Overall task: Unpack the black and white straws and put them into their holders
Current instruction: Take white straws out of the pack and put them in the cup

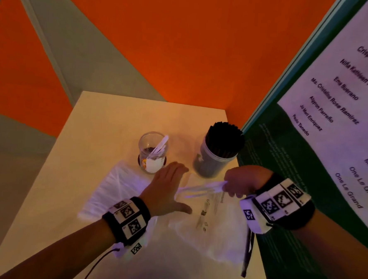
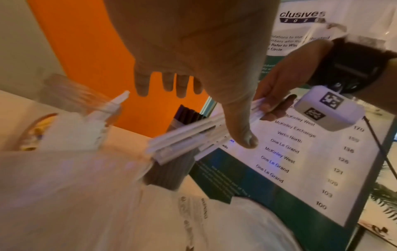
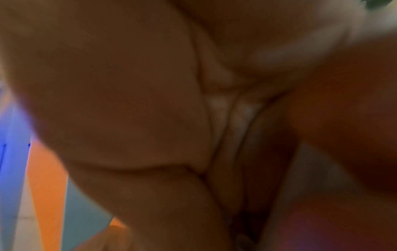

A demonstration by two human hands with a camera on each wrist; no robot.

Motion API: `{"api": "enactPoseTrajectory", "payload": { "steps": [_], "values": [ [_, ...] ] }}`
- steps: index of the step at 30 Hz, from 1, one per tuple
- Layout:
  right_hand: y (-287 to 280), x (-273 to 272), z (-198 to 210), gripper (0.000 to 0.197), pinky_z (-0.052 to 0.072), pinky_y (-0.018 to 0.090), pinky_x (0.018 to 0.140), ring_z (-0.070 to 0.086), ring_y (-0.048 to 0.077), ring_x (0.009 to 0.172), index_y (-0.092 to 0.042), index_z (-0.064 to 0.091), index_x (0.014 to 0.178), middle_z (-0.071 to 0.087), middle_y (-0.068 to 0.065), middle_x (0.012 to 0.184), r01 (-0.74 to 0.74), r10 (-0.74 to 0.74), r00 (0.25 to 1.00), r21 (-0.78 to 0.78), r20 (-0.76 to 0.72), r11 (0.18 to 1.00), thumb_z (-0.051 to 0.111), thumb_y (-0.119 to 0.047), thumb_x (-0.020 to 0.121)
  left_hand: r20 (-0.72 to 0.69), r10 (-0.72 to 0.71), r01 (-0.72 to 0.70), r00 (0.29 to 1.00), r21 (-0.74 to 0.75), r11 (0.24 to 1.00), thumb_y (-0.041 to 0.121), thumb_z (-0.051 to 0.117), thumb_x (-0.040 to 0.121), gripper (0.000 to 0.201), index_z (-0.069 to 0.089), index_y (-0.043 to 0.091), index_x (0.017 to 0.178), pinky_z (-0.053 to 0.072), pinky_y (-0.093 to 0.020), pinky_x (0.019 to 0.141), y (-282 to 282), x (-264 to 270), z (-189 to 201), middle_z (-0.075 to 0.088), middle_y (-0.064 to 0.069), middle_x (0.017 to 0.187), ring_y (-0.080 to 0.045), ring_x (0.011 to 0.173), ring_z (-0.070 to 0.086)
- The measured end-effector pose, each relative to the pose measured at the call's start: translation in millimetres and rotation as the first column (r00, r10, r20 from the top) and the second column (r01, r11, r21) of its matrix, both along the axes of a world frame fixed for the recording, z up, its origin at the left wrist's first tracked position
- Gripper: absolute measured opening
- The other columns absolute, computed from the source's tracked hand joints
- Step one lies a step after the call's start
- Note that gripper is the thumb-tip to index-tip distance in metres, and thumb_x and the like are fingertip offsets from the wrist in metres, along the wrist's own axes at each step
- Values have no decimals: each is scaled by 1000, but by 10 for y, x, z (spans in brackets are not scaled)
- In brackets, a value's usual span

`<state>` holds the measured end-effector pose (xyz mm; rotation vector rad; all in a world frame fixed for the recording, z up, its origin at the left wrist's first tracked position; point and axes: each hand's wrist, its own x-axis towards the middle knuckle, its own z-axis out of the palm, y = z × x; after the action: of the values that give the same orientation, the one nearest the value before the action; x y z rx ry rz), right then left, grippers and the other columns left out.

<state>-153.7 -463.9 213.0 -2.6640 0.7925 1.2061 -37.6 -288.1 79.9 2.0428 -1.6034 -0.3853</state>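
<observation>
My right hand (image 1: 236,184) grips a bunch of white straws (image 1: 199,188) by one end; they point left, low over the table. The same white straws (image 2: 189,135) show blurred in the left wrist view, held by the right hand (image 2: 272,101). My left hand (image 1: 167,188) hovers flat with fingers straight, just left of the straws, over the clear plastic bags (image 1: 120,185). A glass jar (image 1: 153,152) holds a few white straws. A grey cup (image 1: 214,160) is packed with black straws (image 1: 224,139). The right wrist view shows only blurred curled fingers.
The small beige table (image 1: 93,133) stands in a corner of orange wall (image 1: 184,42). A green and white poster board (image 1: 331,105) stands along the table's right edge. A second plastic bag with print (image 1: 208,227) lies near the front right. A dark strap (image 1: 247,255) hangs from my right wrist.
</observation>
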Motion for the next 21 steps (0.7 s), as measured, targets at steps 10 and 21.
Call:
{"api": "enactPoseTrajectory", "payload": {
  "steps": [10,21],
  "values": [
    [-105,604,317,42,37,15,42,48,12,51,-4,65,94,58,2,68,-220,196,965,130,172,967,44,-41,98,-217,13,-2,976,49,999,36,50,97,25,56,13,101,34,-32,56,-461,404,55,53,-2,66,-20,58,51],
    [363,1203,-250,35,46,36,90,60,15,98,-5,61,107,62,13,109,-220,-575,339,658,744,720,33,-25,103,-521,62,-129,852,-93,987,19,46,100,21,56,27,83,38,-23,67,-327,808,202,57,11,75,3,70,52]
  ]
}}
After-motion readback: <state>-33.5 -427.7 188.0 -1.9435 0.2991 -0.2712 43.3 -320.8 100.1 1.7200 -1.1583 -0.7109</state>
